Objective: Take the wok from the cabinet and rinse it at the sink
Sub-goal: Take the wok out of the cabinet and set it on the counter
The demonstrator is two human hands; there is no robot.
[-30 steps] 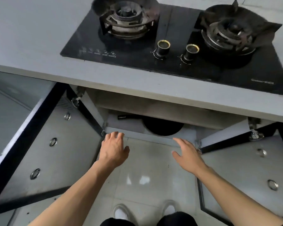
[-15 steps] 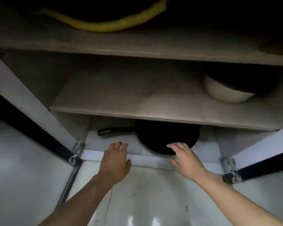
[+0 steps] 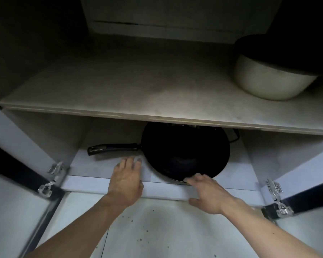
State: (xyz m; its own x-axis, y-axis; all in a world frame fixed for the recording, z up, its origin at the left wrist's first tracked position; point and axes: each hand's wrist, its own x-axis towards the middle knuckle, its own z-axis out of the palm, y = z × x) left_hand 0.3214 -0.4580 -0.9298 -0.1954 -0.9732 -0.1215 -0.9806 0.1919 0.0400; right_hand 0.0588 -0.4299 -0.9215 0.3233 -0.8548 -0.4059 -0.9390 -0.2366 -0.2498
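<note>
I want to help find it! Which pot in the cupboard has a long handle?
The black wok on the bottom shelf: its long black handle sticks out to the left. The pale pot on the upper shelf shows no long handle.

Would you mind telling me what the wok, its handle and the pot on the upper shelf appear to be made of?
Wok: probably dark metal, matte black with a faint sheen; a coating can't be ruled out.
Handle: likely black plastic, smooth and moulded, with a glossy highlight.
Pot: cream body, smooth and slightly glossy, perhaps enamelled metal or ceramic; too dim to tell.

Low shelf [image 3: 157,116] over wok [image 3: 185,153]
</note>
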